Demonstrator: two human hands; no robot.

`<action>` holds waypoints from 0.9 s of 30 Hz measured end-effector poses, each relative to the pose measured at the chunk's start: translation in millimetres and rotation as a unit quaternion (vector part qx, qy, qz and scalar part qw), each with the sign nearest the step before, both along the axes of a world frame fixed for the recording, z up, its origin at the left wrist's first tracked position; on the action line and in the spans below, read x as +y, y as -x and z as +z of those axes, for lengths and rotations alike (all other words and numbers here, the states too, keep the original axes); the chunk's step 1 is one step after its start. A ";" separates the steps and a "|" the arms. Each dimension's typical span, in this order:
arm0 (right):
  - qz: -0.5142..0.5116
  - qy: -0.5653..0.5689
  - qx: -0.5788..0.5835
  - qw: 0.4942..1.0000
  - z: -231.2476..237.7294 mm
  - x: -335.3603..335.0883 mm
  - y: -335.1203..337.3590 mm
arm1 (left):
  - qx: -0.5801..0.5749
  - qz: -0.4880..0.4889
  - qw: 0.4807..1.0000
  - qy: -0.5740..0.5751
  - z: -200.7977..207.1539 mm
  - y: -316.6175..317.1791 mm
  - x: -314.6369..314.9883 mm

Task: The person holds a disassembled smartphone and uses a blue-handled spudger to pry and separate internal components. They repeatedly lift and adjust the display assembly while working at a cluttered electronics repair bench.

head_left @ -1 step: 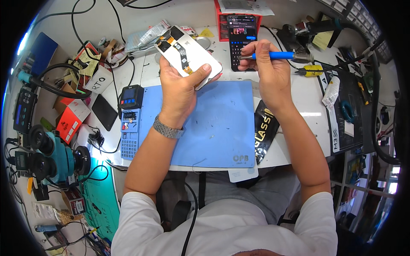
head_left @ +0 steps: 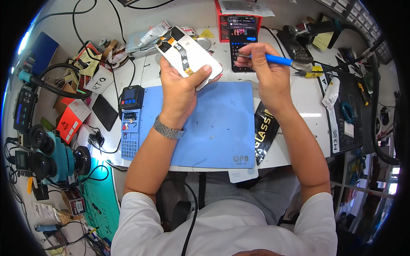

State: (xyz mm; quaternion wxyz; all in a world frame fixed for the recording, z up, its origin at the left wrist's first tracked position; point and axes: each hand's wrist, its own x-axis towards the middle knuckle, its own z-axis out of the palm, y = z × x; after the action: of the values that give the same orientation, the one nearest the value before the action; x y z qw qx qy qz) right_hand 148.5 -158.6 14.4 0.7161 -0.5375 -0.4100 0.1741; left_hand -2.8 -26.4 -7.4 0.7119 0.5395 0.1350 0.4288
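My left hand [head_left: 181, 91] grips a phone screen assembly [head_left: 200, 53] by its lower part, thumb across its white back. A dark ribbon cable [head_left: 183, 55] runs along that back to gold-coloured contacts. My right hand [head_left: 273, 81] is closed around a blue-handled tool [head_left: 278, 59], with a metal tip on the left and a pale, brush-like end on the right. Behind my right fingers, a lit phone [head_left: 242, 27] leans near a red drawer box [head_left: 223, 32]. Whether the fingers touch that phone I cannot tell.
Below my hands lies a blue mat [head_left: 218, 119], with a black pouch [head_left: 265, 132] at its right edge. A small blue device [head_left: 131, 97] stands to its left. Further left is a teal microscope [head_left: 64, 155]. A yellow-bodied tool [head_left: 314, 71] and black mat [head_left: 346, 136] lie right.
The blue-handled tool has tilted, its right end dropping lower, and my right fingers have shifted slightly around it. My left hand holds the screen assembly almost unchanged.
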 end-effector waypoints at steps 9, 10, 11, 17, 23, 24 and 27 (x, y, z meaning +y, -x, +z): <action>0.057 0.040 -0.087 0.994 -7.3 -1.8 -2.1 | -0.006 0.004 1.000 -0.016 -3.5 -4.9 2.4; 0.074 0.048 -0.083 0.993 -6.8 -2.5 -0.7 | -0.002 -0.001 1.000 -0.018 -4.0 -3.7 2.7; 0.090 0.056 -0.080 0.991 -6.8 -2.9 0.3 | -0.006 -0.005 1.000 -0.015 -4.2 -3.5 2.4; 0.097 0.067 -0.041 0.992 -5.9 -2.6 -2.6 | -0.010 -0.010 1.000 -0.008 -2.9 -4.3 0.7; 0.080 0.066 -0.061 0.993 -5.6 -2.9 -4.9 | -0.008 -0.013 1.000 -0.006 -3.0 -5.0 1.0; 0.082 0.070 -0.082 0.991 -6.1 -3.6 -4.3 | -0.004 -0.017 1.000 -0.001 -0.9 -4.7 -0.8; 0.076 0.075 -0.033 0.994 -2.7 -1.8 -11.1 | -0.007 -0.013 1.000 -0.011 -0.2 -3.5 -0.2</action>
State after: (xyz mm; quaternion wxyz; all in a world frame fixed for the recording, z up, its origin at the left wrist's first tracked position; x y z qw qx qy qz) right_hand 159.6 -160.4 11.7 0.6449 -0.5622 -0.4587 0.2401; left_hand 0.7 -26.6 -7.6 0.7126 0.5458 0.1186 0.4246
